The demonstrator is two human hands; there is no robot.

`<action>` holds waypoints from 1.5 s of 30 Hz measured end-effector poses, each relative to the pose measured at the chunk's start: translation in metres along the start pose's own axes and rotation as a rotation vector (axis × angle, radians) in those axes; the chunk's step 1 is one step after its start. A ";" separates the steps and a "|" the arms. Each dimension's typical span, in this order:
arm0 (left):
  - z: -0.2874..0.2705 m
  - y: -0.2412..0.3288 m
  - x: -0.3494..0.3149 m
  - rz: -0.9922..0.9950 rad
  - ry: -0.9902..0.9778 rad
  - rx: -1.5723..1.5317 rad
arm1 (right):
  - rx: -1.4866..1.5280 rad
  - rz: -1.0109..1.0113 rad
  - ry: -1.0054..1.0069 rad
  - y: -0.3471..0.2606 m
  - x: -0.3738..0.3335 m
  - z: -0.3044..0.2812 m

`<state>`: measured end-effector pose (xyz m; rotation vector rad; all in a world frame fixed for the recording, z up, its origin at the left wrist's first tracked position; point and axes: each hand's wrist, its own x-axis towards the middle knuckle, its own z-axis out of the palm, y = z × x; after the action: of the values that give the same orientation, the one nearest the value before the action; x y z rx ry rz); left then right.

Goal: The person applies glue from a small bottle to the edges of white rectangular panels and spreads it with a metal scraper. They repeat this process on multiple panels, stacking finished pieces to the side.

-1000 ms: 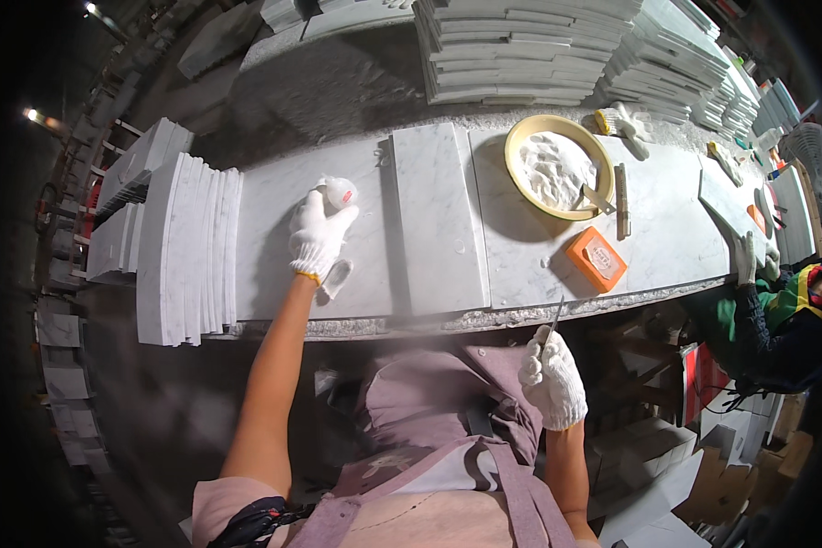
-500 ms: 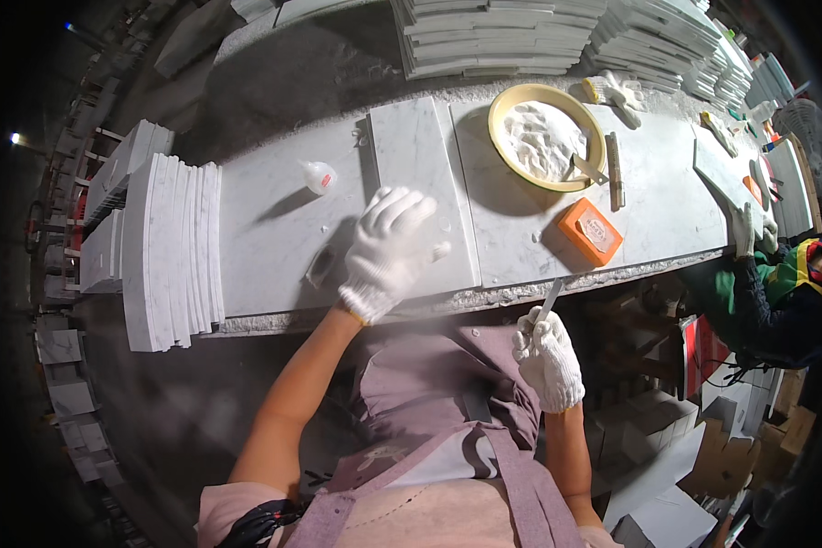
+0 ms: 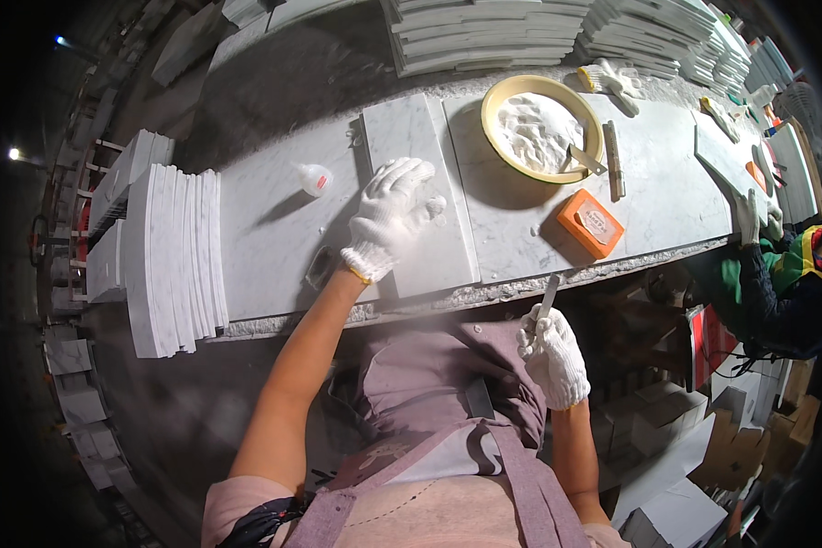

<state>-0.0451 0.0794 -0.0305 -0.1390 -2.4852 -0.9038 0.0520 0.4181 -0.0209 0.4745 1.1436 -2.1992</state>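
Observation:
My left hand (image 3: 391, 217), in a white knit glove, lies palm down with its fingers stretched out on a white, grey-veined marble tile (image 3: 402, 128). The tile rests on the bench top. Off the bench's front edge, my right hand (image 3: 554, 358), also gloved, is closed round a narrow flat metal blade like a scraper (image 3: 549, 294), its tip pointing up. The glove hides the blade's lower end. Left of the tile stands a small translucent squeeze bottle (image 3: 314, 180). To its right, an orange block-shaped box (image 3: 589, 225) lies near the front edge.
A yellow bowl (image 3: 490, 128) of white powder holds a putty knife (image 3: 587, 161). Beside it lie a thin stick (image 3: 615, 157) and spare gloves (image 3: 612, 84). Tile stacks stand at the left (image 3: 173, 260) and back (image 3: 489, 38). A co-worker (image 3: 763, 283) handles a tile at far right.
My left hand has slid a little away from me over the tile, its fingers now flatter and straighter. The right hand still grips the blade, almost unmoved. The view has shifted slightly.

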 end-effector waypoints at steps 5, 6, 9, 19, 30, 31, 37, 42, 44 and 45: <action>-0.012 0.021 -0.025 0.031 -0.135 -0.052 | 0.008 -0.015 0.068 -0.001 0.000 0.004; -0.014 0.028 -0.031 -0.063 -0.122 -0.371 | 0.003 -0.015 0.054 -0.001 0.000 0.004; -0.029 0.035 -0.038 -0.101 -0.274 -0.466 | -0.003 -0.008 0.047 -0.001 0.001 0.006; -0.039 0.034 -0.041 0.026 -0.156 -0.015 | -0.016 -0.011 -0.030 -0.005 0.003 0.011; -0.041 0.049 -0.042 0.079 -0.202 0.016 | -0.109 -0.033 -0.039 -0.007 0.005 0.010; -0.041 0.053 -0.043 0.081 -0.208 0.004 | -0.063 -0.045 -0.054 -0.008 0.003 0.010; -0.029 0.083 -0.059 0.031 -0.170 -0.123 | -0.095 -0.085 -0.073 -0.020 -0.008 0.016; -0.020 0.098 -0.069 -0.017 -0.209 -0.223 | -0.103 -0.076 -0.098 -0.026 -0.015 0.021; -0.019 0.101 -0.070 -0.026 -0.200 -0.258 | -0.109 -0.065 -0.082 -0.027 -0.017 0.023; -0.020 0.103 -0.071 -0.021 -0.209 -0.267 | -0.107 -0.071 -0.071 -0.027 -0.018 0.024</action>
<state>0.0510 0.1522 0.0084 -0.3116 -2.5451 -1.2859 0.0465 0.4170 0.0188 0.3129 1.2497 -2.1830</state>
